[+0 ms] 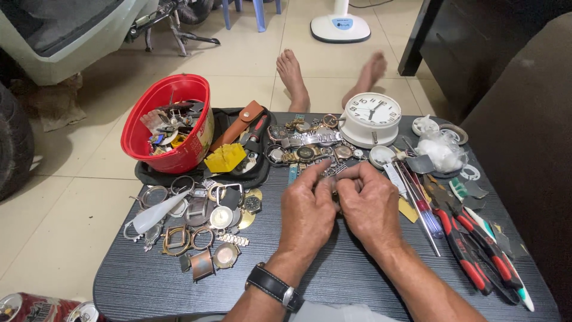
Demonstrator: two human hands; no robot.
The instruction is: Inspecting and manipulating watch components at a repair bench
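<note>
My left hand and my right hand meet over the middle of a dark table. Both pinch a small metal watch piece between their fingertips; most of it is hidden by the fingers. A black wristwatch sits on my left wrist. Just beyond the hands lies a pile of watches and metal bracelets. To the left of my left hand lie several watch cases and bezels.
A red bowl of parts stands far left on a black pouch. A white alarm clock stands at the back. Red-handled pliers, tweezers and a plastic bag lie right. My bare feet show beyond the table.
</note>
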